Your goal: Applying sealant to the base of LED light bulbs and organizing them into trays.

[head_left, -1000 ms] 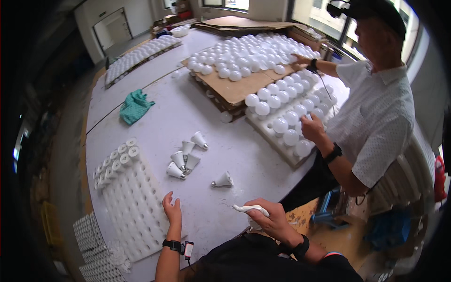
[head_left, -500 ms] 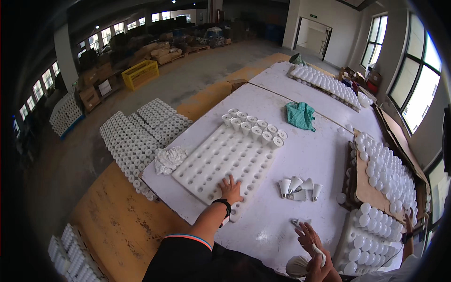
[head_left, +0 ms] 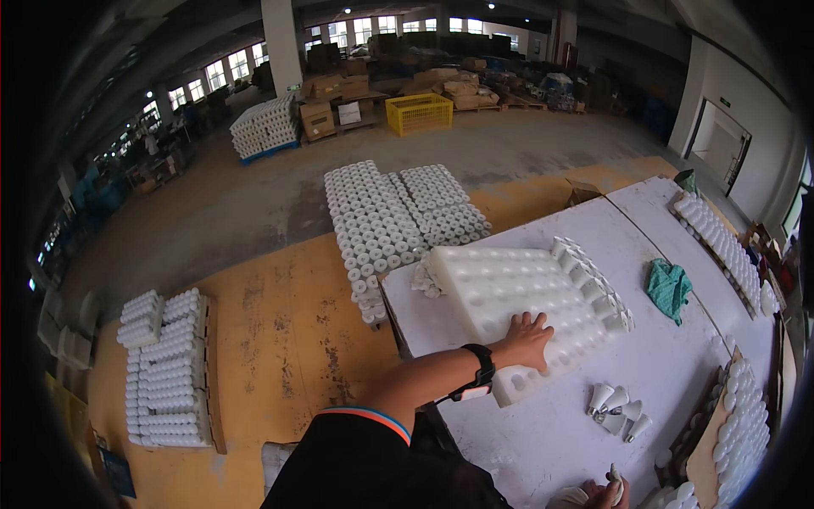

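My left hand (head_left: 523, 342) lies with fingers spread on the near part of a white foam tray (head_left: 509, 284) with rows of round hollows. The tray looks tilted, its thick left side showing. White cone-shaped bulb housings (head_left: 593, 284) stand in rows at its far right end, leaning over. Right of the tray, several white bulb housings with metal screw bases (head_left: 617, 409) lie loose on the white table (head_left: 543, 441). At the bottom edge, another person's hand (head_left: 604, 494) seems to hold a small pale object. My right hand is out of view.
A green cloth (head_left: 669, 289) lies farther right on the table. Trays of white bulbs (head_left: 742, 424) line the right side. Stacked white parts (head_left: 373, 220) stand beyond the table's left edge, more on a pallet (head_left: 170, 373) at left. A yellow crate (head_left: 420, 114) sits farther back.
The view has swung left, so the table sits farther right. The foam tray has tipped up, and the housings on it now lean. My left hand remains on the tray.
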Demonstrator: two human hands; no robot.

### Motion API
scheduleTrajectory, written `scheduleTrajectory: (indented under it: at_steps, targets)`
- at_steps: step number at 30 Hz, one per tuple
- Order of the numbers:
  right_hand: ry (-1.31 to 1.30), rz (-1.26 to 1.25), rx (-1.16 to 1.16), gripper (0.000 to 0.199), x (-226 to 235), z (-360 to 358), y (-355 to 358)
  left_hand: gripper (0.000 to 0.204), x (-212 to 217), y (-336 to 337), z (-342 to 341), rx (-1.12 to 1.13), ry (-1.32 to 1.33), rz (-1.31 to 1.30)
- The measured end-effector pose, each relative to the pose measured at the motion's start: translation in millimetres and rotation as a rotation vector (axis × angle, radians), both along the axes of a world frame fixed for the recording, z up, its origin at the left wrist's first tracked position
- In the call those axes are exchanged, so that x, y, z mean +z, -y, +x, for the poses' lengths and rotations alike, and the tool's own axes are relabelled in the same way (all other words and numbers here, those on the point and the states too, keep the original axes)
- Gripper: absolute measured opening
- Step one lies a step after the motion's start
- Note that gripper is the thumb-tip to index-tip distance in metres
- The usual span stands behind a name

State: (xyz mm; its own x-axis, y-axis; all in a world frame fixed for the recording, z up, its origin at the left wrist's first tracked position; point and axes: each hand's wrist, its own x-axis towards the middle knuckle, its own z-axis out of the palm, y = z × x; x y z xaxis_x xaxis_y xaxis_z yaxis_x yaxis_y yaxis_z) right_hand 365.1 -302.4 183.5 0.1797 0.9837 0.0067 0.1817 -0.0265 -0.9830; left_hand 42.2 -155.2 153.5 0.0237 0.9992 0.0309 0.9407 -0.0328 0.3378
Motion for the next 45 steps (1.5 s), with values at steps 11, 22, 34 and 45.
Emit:
scheduleTrajectory:
  at_steps: [11,22,34,45]
  targets:
    - [-0.042,-0.001,-0.122,0.022,9,-44,-10,0.069,-100,109,-137,-0.329,-0.029,-0.178]
    - [-0.481,-0.174,-0.08,0.029,47,-101,-7,0.064,-7,28,19,-0.835,1.066,-0.8]
    - [-0.719,0.083,-0.235,0.037,22,-98,-37,0.084,-24,59,75,-0.829,1.18,-1.311]
    - [-0.701,0.005,-0.009,0.083,-28,-53,-20,0.024,17,59,128,-0.579,0.851,-0.883]
